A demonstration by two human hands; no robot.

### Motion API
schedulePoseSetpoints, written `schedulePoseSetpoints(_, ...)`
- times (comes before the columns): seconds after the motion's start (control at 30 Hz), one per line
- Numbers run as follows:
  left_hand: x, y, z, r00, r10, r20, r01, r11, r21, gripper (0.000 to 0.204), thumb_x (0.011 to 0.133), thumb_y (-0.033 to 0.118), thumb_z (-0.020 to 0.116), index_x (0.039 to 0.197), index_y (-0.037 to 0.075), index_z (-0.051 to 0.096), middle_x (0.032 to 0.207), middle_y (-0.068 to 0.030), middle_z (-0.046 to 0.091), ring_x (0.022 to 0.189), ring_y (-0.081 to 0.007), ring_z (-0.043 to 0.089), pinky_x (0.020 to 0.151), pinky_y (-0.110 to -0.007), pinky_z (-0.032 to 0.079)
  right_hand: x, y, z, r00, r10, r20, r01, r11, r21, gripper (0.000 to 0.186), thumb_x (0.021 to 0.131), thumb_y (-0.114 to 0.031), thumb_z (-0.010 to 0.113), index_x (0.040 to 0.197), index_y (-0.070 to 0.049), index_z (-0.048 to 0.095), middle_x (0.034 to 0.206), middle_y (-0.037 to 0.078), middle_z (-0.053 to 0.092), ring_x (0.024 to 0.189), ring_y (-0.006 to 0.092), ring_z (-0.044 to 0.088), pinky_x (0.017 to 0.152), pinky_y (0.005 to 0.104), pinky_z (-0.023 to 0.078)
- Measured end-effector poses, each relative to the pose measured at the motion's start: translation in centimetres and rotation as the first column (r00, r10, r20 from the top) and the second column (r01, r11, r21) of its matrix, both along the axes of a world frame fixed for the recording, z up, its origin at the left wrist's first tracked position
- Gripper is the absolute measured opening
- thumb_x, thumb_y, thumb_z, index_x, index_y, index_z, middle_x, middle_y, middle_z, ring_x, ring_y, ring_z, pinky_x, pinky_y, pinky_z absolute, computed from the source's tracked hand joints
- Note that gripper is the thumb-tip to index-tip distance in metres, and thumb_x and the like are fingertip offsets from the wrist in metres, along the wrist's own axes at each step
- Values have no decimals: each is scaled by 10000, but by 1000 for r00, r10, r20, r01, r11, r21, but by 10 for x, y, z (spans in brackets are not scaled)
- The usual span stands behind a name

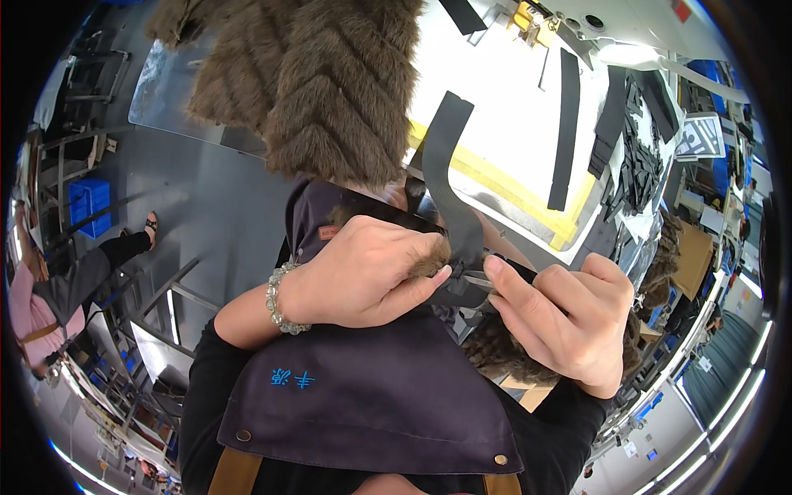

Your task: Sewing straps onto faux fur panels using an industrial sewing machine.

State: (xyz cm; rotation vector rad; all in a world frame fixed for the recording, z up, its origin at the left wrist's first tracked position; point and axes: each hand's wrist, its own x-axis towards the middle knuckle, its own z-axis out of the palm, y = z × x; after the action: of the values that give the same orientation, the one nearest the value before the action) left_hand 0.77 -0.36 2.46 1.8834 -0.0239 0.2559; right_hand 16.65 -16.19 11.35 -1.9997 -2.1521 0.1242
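Close to my chest, my left hand is closed, with a small tuft of brown fur showing between its thumb and fingers. A long black fabric strip runs from the white table down to the gap between my hands, its lower end bunched beside my left thumb. My right hand is closed in a pinch at that end. A thin, pale, shiny thing shows at its fingertips, too small to name. Large brown fur pieces with chevron ridges hang over the table's left side, beyond my left hand.
The white tabletop carries yellow tape and another black strip. At its right lies a heap of black strips. Machine parts stand at the back. Brown fur lies below my right hand. Another person is at far left.
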Motion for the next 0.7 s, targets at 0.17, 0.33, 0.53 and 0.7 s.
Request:
schedulePoseSetpoints(0.17, 0, 1, 1, 1000, -7, -3, 7, 1000, 4, 136, 819, 113, 634, 853, 3, 562, 621, -108, 546, 559, -277, 573, 509, -342, 446, 0, 1, 1, 1000, 2, 12, -2, 1000, -26, 299, 690, -99, 713, 989, -111, 709, 564, -67, 294, 406, 54, 284, 439, 251, 193)
schedulePoseSetpoints(0.33, 1, 1, 0, 1000, -2, 8, 2, 1000, 4, 135, 818, 112, 635, 851, 5, 561, 616, -103, 542, 554, -272, 571, 501, -340, 440, 1, 2, 0, 1000, 1, 5, 0, 999, -34, 297, 689, -94, 709, 986, -111, 710, 564, -67, 299, 406, 53, 287, 437, 251, 193)
schedulePoseSetpoints(0.53, 0, 3, -1, 999, -35, -16, 35, 999, -10, 140, 827, 116, 628, 877, 1, 567, 578, -95, 523, 516, -265, 550, 488, -338, 427, 1, 3, -1, 1000, 11, 12, -11, 1000, -24, 317, 679, -88, 698, 995, -110, 711, 564, -63, 292, 412, 57, 285, 438, 252, 188)
schedulePoseSetpoints(0.7, 4, 5, -5, 993, -76, -91, 59, 982, -180, 182, 872, 143, 586, 888, -37, 566, 570, -128, 497, 498, -271, 531, 485, -336, 405, 3, -1, -7, 1000, 16, 14, -16, 1000, 11, 361, 653, -99, 684, 1013, -112, 711, 569, -52, 269, 429, 64, 280, 450, 254, 184)
